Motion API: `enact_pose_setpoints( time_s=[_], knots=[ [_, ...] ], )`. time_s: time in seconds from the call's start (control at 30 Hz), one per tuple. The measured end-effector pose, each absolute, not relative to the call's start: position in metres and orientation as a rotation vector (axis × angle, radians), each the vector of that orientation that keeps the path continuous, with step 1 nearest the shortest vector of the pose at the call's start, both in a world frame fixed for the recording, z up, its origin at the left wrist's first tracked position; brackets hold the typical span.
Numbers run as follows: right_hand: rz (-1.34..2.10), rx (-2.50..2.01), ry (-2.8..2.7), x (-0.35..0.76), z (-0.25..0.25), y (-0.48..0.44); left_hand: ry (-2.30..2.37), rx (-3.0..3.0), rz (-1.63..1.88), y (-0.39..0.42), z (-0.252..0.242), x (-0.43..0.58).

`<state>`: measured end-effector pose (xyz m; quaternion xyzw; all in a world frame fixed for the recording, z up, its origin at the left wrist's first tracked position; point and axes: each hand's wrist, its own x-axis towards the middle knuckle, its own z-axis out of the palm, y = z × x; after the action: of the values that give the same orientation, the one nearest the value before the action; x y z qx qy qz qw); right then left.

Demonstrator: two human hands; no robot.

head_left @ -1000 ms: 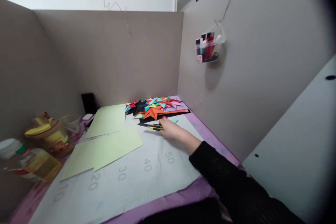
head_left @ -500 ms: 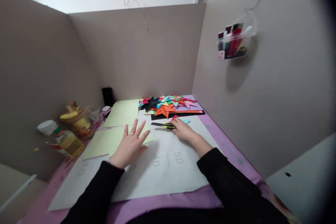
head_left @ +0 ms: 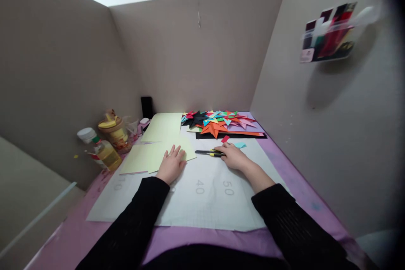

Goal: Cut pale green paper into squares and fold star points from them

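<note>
Lower now, the left grip (head_left: 172, 164) has come down from above the green paper, and its fingers look less spread out. The right grip (head_left: 234, 156) is still in about the same spot.

Close by is the purple desk (head_left: 183, 240), with a white mat (head_left: 202, 209) on it that has big numbers. The left grip lies flat near the right end of the front green paper (head_left: 137, 158). Its fingers are a bit apart and I see nothing in it. To the right, the right grip is bent over one end of a black and yellow tool (head_left: 205, 152). I cannot tell if it is closed on the tool or just touching it. The tool lies flat on the mat, to the right of the paper.

Just past the right grip are a red bit (head_left: 225, 139) and a blue bit (head_left: 241, 145).

At the back is more green paper (head_left: 163, 126), and next to it a pile of folded stars (head_left: 214, 128) in many colors. I think those stars are done. The green paper is flat, with no folds that I can see, so its part looks not yet done.
</note>
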<state>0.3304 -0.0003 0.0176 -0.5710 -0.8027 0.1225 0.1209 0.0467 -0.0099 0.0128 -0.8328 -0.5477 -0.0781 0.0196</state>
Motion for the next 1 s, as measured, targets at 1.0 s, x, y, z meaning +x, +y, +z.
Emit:
enact_pose_setpoints(
  time_s=[1.0],
  knots=[
    [0.174,-1.571,-2.533,0.298,0.02,0.009,-1.801,-2.662,-0.123,-0.004,0.004,0.048]
  ],
)
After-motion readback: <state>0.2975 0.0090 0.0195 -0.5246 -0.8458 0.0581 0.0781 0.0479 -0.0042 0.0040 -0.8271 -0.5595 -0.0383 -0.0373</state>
